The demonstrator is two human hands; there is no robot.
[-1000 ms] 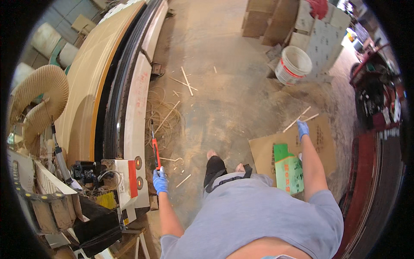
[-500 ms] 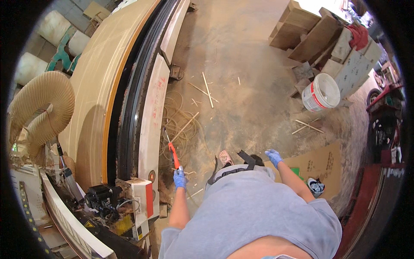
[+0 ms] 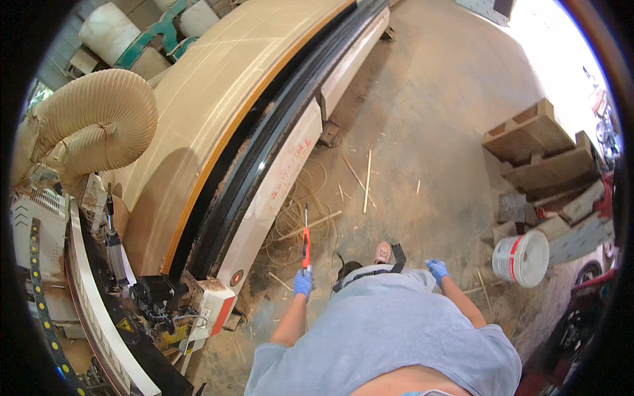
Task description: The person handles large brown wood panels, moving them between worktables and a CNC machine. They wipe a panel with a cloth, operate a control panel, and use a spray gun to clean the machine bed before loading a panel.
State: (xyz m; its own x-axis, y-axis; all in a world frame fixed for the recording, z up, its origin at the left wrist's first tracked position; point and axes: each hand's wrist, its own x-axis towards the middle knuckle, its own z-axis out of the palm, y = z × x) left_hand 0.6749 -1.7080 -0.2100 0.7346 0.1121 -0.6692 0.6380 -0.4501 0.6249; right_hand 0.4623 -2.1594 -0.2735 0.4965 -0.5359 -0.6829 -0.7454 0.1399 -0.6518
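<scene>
My left hand [image 3: 303, 282], in a blue glove, is closed around the handle of an orange-red tool [image 3: 306, 247] with a thin dark rod-like tip. The tip points away from me, over the floor beside a loose coil of pale hose [image 3: 285, 221]. Most of the tool's grip is hidden by my fingers, and its exact kind is unclear. My right hand [image 3: 436, 269], also gloved in blue, hangs by my right side. Its fingers are loosely apart and hold nothing. Between the hands, one sandalled foot [image 3: 383, 252] shows ahead of my blue-grey shirt.
A long machine bed [image 3: 218, 112] with a dark rail runs along my left. Behind it bends a thick ribbed duct [image 3: 112, 119]. Thin wood strips [image 3: 368, 181] lie on the dusty floor. At right stand a white bucket [image 3: 522, 259] and stacked wooden pallets [image 3: 535, 135].
My view has turned to the right and my body has moved forward. The orange-red tool stays in my left hand and now points more straight ahead. The cardboard sheet has left the view.
</scene>
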